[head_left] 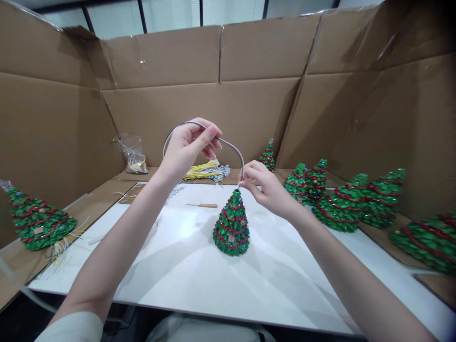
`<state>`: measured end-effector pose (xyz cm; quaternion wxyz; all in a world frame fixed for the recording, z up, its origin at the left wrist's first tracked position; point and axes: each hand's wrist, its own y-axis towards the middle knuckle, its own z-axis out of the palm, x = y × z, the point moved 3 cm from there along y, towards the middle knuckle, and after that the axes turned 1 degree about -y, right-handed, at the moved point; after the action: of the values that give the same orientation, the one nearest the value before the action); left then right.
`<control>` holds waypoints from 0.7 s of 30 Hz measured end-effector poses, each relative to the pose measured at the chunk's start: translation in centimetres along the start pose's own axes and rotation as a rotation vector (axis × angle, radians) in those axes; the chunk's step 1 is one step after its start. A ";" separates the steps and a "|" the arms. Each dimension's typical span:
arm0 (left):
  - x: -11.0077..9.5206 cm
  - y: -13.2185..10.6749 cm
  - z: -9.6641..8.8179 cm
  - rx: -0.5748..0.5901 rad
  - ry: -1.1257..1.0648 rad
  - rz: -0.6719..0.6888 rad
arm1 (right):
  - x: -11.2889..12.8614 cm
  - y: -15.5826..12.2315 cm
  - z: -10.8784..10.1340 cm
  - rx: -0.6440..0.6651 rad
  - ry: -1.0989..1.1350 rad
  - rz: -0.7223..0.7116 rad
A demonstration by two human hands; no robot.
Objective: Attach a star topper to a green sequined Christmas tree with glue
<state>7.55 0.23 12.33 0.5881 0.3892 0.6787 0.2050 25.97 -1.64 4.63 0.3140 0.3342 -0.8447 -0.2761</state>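
Note:
A small green Christmas tree (232,227) with red garland stands upright on the white board in front of me. A thin grey-and-white cable (233,146) arches above it, its lower end at the hole in the treetop. My left hand (192,142) pinches the cable up high, and a loop of it hangs behind the wrist. Just over the treetop, my right hand (260,184) is closed on the cable's lower end between thumb and forefinger. Whether the tip is inside the hole I cannot tell.
Behind the tree lie a wooden-handled awl (207,205) and a bundle of yellow and white wires (203,171). More Christmas trees stand at right (344,204) and left (41,218). A clear plastic bag (133,154) sits at back left. Cardboard walls (160,104) enclose the table.

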 end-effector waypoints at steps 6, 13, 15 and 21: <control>0.0 0.0 0.0 0.004 -0.010 0.006 | 0.4 0.1 -0.1 0.029 -0.029 -0.028; 0.1 -0.1 0.0 0.012 -0.013 -0.006 | 0.4 0.1 0.2 0.057 0.058 0.014; 0.1 -0.1 0.0 0.016 -0.016 0.007 | 0.3 0.0 0.3 0.062 0.067 0.014; 0.4 -0.2 0.2 0.022 -0.001 0.041 | -0.1 -0.2 0.5 0.048 0.086 0.012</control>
<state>7.68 0.38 11.92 0.5797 0.4095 0.6726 0.2093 25.75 -1.53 4.14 0.3436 0.3481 -0.8387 -0.2394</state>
